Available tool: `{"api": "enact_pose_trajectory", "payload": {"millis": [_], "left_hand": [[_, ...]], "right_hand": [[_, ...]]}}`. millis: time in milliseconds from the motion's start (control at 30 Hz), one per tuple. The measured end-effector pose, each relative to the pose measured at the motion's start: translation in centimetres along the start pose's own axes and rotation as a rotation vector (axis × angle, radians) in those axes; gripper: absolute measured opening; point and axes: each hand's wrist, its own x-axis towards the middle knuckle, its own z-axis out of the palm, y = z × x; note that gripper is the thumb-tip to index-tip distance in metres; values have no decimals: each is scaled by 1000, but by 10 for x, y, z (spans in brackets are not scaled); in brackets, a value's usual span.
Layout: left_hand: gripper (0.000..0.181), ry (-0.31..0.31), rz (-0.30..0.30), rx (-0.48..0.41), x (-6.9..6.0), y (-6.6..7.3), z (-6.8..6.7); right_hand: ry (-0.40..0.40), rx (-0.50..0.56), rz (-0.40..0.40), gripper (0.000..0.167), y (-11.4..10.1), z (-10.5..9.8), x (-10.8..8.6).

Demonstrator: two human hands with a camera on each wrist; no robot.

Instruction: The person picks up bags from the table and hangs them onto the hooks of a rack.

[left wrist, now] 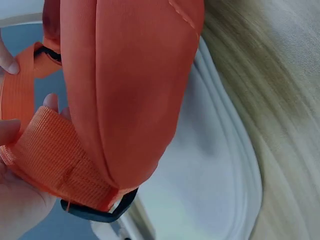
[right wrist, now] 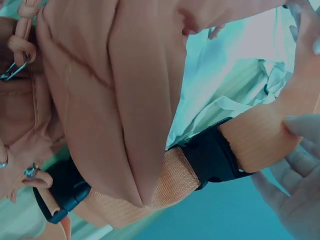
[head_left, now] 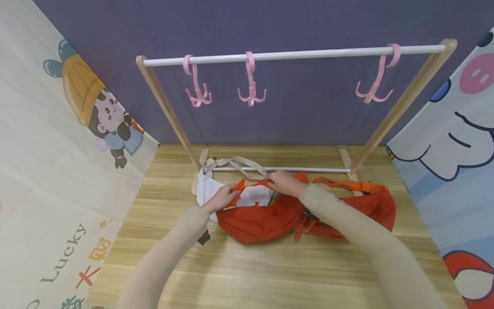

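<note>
An orange-red waist bag [head_left: 258,223] is tilted over a white bag [head_left: 208,189] on the table. My left hand [head_left: 221,199] grips the bag's orange strap at its left end; in the left wrist view the thumb and fingers wrap the webbing [left wrist: 70,155]. My right hand [head_left: 285,183] pinches the same strap farther right. A black side-release buckle [right wrist: 210,155], fastened, sits close to the right fingers in the right wrist view. To the right lies a second orange-red waist bag [head_left: 370,208], partly hidden behind my right forearm.
A rack with a white top bar [head_left: 308,54] and wooden legs stands behind the bags. Pink hooks hang from it: a left hook [head_left: 198,92], a middle hook [head_left: 251,88] and a right hook [head_left: 374,86]. Printed curtains [head_left: 46,150] flank the wooden table [head_left: 239,274].
</note>
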Motion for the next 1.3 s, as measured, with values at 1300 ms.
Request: {"api": "enact_pose_trajectory", "payload": {"millis": [1300], "left_hand": [[18,102,233,73,-41,70,-19]], "right_hand": [[515,-104,-191,34,-17,-46,-53]]}}
